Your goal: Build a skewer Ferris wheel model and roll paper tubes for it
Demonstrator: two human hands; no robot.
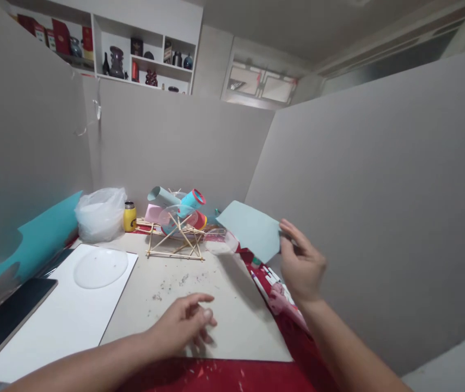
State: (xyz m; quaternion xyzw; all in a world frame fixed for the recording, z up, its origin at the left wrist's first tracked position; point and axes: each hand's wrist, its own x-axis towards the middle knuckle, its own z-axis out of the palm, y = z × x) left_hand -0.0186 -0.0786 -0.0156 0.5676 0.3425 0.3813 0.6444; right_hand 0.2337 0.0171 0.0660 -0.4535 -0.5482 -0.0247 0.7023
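Note:
My right hand (pixel 301 261) is raised over the right side of the table and pinches the corner of a pale blue sheet of paper (pixel 251 228), holding it in the air. My left hand (pixel 185 322) rests low over a grey cardboard sheet (pixel 232 321), fingers curled loosely, with nothing visible in it. Small dark crumbs lie on the cardboard just ahead of it. A frame of wooden sticks (pixel 175 242) stands at the far end of the cardboard.
A white board (pixel 53 321) carries a clear plastic disc (pixel 101 267). Behind stand a white plastic bag (pixel 101 213), a yellow bottle (pixel 129 216), rolled coloured papers (pixel 177 204). Markers (pixel 267 277) lie on the red cloth at right. Grey partitions enclose the table.

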